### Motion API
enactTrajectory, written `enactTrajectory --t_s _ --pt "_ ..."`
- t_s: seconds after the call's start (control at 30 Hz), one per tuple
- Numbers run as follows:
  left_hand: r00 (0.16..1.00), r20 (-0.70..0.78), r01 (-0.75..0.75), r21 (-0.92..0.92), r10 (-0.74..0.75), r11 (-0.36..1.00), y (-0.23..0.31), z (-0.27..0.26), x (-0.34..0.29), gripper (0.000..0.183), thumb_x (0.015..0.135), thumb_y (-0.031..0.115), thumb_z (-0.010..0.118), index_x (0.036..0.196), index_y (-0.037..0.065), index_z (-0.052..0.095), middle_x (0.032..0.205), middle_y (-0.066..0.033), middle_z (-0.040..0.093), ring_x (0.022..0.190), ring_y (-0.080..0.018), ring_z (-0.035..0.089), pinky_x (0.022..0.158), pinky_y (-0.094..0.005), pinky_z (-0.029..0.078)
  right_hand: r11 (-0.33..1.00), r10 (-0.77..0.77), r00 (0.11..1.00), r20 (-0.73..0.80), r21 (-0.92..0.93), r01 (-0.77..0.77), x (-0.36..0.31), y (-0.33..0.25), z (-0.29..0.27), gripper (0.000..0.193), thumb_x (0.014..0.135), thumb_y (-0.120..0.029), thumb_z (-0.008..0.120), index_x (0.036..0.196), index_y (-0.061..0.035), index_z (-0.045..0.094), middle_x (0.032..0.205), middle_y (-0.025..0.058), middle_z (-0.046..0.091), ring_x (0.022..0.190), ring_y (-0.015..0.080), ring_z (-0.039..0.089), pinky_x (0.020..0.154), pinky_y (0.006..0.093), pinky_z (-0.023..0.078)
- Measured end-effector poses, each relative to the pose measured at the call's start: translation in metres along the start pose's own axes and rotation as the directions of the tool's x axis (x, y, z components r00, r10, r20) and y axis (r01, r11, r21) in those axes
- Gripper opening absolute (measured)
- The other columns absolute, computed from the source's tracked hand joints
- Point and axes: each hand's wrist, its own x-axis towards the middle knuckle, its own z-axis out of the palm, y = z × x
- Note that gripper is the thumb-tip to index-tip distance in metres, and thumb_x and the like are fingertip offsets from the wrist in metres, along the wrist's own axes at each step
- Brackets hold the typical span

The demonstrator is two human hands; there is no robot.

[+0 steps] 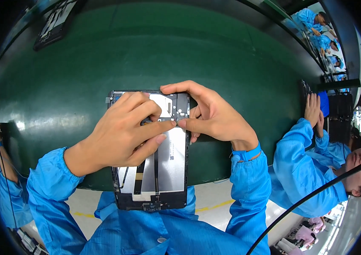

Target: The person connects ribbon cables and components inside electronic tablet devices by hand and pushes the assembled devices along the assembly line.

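An opened tablet (176,163), with a black frame and large silver panels inside, extends from the table's near edge toward my body. Across its upper left part lies my left hand (114,129), fingers bent, the index tip touching the inner parts near the right side. The left thumb rests just below that; whether anything is pinched there is hidden. My right hand (221,117) grips the tablet's right edge, its thumb on the inside, meeting the left index tip. A dark flat cable (156,174) runs down the middle of the tablet. Small circuit parts show at the top.
The green table (142,51) spreads ahead. Another dark device (53,27) lies at the far left. A co-worker in blue (303,165) sits at the right, hands near a blue object (323,104). Another person's arm (4,165) shows at the left. A black cable (312,197) crosses the lower right.
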Motion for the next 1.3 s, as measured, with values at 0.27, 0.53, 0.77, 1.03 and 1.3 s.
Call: enactTrajectory --t_s 0.27,0.53,0.77,1.03,1.3 --pt "1.000 -0.019 0.009 -0.047 -0.010 0.999 -0.001 -0.001 0.006 0.031 0.090 0.017 0.074 0.117 0.007 0.085 0.104 -0.0103 0.063 0.102 -0.0314 0.061 0.104 -0.0513 0.053 0.994 0.107 0.993 -0.042 0.014 -0.106 -0.002 -0.015 -0.001 0.070 0.090 0.014 0.068 0.157 -0.0004 0.054 0.160 0.0140 0.056 0.085 0.0091 0.075 0.065 0.0231 0.064" --pt "0.933 -0.359 -0.049 -0.064 0.023 0.997 -0.008 -0.006 -0.007 0.025 0.098 0.021 0.063 0.090 0.007 0.083 0.096 -0.0095 0.066 0.095 -0.0288 0.064 0.094 -0.0496 0.054 0.996 0.077 0.995 -0.060 -0.035 -0.079 -0.008 -0.016 0.004 0.066 0.091 0.014 0.067 0.154 0.0000 0.057 0.160 0.0144 0.057 0.080 0.0087 0.073 0.062 0.0223 0.062" --pt "0.917 -0.392 -0.098 -0.027 0.079 0.995 -0.012 -0.013 -0.018 0.035 0.106 0.027 0.057 0.088 0.010 0.081 0.096 -0.0072 0.066 0.096 -0.0271 0.064 0.094 -0.0497 0.054 0.996 0.091 0.991 -0.100 0.014 -0.090 -0.003 -0.015 0.006 0.062 0.093 0.009 0.068 0.153 -0.0055 0.059 0.116 0.0079 0.074 0.068 0.0069 0.069 0.058 0.0267 0.060" --pt "0.883 -0.393 -0.254 0.057 0.255 0.966 -0.020 -0.031 -0.052 0.036 0.112 0.029 0.052 0.101 0.009 0.079 0.094 -0.0082 0.066 0.090 -0.0268 0.064 0.088 -0.0501 0.058 0.999 0.047 0.993 -0.108 0.027 -0.045 -0.002 -0.013 0.000 0.058 0.099 0.003 0.072 0.154 -0.0037 0.058 0.139 0.0105 0.065 0.071 0.0050 0.066 0.062 0.0233 0.058" --pt "0.872 -0.148 -0.440 0.177 0.466 0.880 -0.015 -0.051 -0.090 0.038 0.109 0.033 0.054 0.097 0.006 0.078 0.082 -0.0072 0.066 0.074 -0.0225 0.064 0.073 -0.0394 0.059 0.415 -0.722 0.690 -0.047 -0.827 0.378 0.001 -0.011 0.038 0.028 0.074 -0.003 0.075 0.099 -0.0130 0.081 0.108 0.0043 0.075 0.103 0.0287 0.064 0.091 0.0431 0.048"
